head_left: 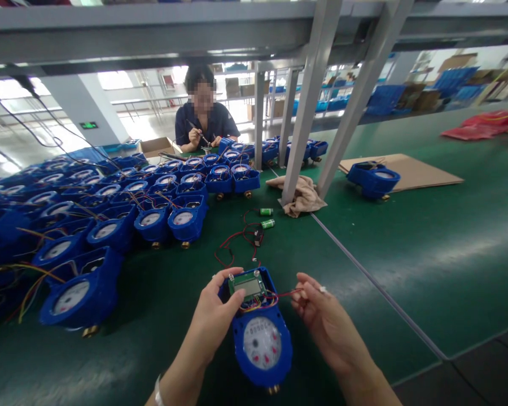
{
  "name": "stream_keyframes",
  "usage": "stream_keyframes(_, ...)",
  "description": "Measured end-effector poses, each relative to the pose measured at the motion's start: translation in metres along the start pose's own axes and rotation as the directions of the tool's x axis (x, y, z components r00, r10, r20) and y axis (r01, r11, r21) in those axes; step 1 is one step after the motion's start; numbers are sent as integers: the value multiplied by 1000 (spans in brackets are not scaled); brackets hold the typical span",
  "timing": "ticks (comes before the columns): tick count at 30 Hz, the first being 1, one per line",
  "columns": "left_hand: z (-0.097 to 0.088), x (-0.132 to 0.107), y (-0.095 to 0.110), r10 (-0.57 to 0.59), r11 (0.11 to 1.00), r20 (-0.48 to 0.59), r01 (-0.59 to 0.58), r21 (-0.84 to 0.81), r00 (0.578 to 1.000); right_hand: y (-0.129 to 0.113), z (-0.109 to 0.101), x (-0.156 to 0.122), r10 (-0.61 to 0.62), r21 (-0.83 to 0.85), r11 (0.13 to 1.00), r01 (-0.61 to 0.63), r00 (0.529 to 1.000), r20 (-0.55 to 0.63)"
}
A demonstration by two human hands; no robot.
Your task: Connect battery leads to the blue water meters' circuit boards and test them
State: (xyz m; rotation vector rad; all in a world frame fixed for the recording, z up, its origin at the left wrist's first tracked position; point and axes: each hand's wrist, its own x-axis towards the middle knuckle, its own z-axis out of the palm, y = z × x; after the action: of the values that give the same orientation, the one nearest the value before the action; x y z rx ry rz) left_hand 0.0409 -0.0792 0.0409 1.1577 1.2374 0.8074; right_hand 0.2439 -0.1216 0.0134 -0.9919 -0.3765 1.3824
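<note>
I use the blue water meter (261, 332) as landmark. It lies on the green mat (406, 237) between both hands, long axis running from me toward the far side, brass fitting at the near end. My left hand (215, 316) grips its upper left edge, thumb touching the green LCD board (249, 286) seated in the meter's far end. My right hand (322, 318), just right of the meter, pinches a thin red wire (288, 293) leading from that board. The left hand is nearer.

The body is blue, with 1 white dial.

Beyond the meter lie 2 green batteries (266, 217) with loose leads; far left, rows of similar meters (110, 208); farthest, a seated co-worker (203, 121).
</note>
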Motion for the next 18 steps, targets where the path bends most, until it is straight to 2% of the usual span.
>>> stream_keyframes(3, 0, 2, -2, -7, 1000, 10, 7, -7, 1000, -7, 6, 8, 99, 221, 972, -83, 993, -61)
stream_keyframes(5, -1, 3, -3, 9, 1000, 7, -9, 13, 1000, -11, 12, 18, 117, 196, 975, -103, 991, -59)
stream_keyframes(9, -4, 4, -5, 30, 998, 24, -31, 58, 999, -14, 23, 47, 87, -177, 981, -77, 995, 51)
stream_keyframes(13, -9, 5, -10, 28, 999, 49, -30, 36, 998, -14, 30, 68, 78, -505, 863, 12, 984, 157)
stream_keyframes(15, -13, 5, -11, 22, 998, 50, -25, 54, 999, -15, 33, 72, 71, -585, 809, 61, 977, 200)
stream_keyframes(18, -26, 7, -10, 45, 998, 47, -46, 30, 998, -15, 33, 76, 75, -604, 794, 72, 974, 215)
